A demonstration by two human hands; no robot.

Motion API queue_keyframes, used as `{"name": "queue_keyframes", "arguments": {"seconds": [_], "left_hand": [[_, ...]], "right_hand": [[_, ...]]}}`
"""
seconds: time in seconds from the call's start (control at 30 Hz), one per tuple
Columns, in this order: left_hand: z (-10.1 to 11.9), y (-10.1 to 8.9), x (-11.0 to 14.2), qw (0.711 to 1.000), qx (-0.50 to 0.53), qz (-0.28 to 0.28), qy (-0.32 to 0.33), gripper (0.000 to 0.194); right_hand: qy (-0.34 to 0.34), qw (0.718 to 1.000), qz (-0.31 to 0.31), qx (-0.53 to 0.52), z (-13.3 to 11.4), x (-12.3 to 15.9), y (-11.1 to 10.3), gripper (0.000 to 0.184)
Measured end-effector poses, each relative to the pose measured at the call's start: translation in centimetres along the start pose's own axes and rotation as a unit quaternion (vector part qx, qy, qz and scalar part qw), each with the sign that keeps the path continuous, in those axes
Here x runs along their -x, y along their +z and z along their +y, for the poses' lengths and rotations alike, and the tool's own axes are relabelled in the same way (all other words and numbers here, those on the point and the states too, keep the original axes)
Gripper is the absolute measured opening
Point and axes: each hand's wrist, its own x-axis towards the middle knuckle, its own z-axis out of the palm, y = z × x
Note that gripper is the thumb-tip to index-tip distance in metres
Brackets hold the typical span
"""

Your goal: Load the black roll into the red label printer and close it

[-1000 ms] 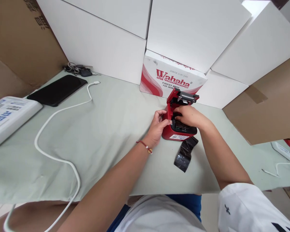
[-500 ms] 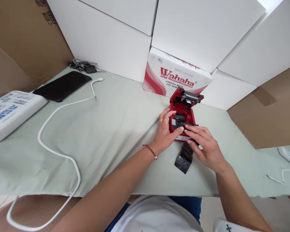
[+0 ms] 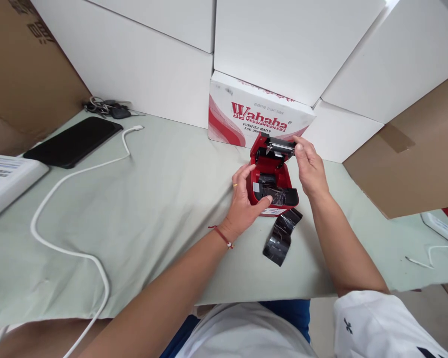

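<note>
A small red box-shaped device, which looks like a label printer point(image 3: 282, 178), stands with its hinged lid point(image 3: 280, 145) up. Inside it sits a dark roll point(image 3: 268, 180). A glossy black strip point(image 3: 279, 239) comes over the front edge and curls down onto the cloth. My left hand point(image 3: 244, 196) grips the printer's left side, its thumb resting on the black strip at the front edge. At the lid's right end my right hand point(image 3: 311, 166) is closed, thumb and fingers pinching the lid's edge.
Behind the printer stands a Wahaha water carton point(image 3: 261, 112) against white boxes. On the left lie a black phone point(image 3: 76, 141), keys point(image 3: 110, 107), a white power bank-like device point(image 3: 11, 181) and a long white cable point(image 3: 59, 194). A brown cardboard panel point(image 3: 406, 154) rises at the right.
My right hand has left the black strip at the printer's front and moved up to the lid. My left hand stays on the printer. The view has shifted slightly right.
</note>
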Motion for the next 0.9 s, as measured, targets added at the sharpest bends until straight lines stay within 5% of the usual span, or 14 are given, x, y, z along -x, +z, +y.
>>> {"name": "queue_keyframes", "arguments": {"seconds": [0.23,0.37,0.53,0.73,0.9], "left_hand": [[0.4,-0.5,0.1,0.996,-0.078,-0.009,0.048,0.093],[0.7,-0.7,-0.1,0.993,-0.095,-0.042,0.058,0.072],[0.8,-1.0,-0.3,0.991,-0.105,-0.068,0.045,0.043],[0.5,-1.2,-0.2,0.991,-0.111,-0.065,0.030,0.042],[0.6,-1.7,-0.8,0.994,-0.075,-0.078,0.011,0.031]], "right_hand": [[-0.020,0.998,-0.026,0.045,-2.8,6.0,-1.9,0.065],[-0.015,1.000,-0.018,0.012,-2.1,8.6,-1.4,0.060],[-0.015,0.999,0.027,0.023,-1.5,9.5,-0.3,0.055],[-0.056,0.997,-0.012,0.049,-1.3,9.5,-0.4,0.046],[-0.091,0.993,0.065,0.023,-0.3,10.0,0.7,0.043]]}}
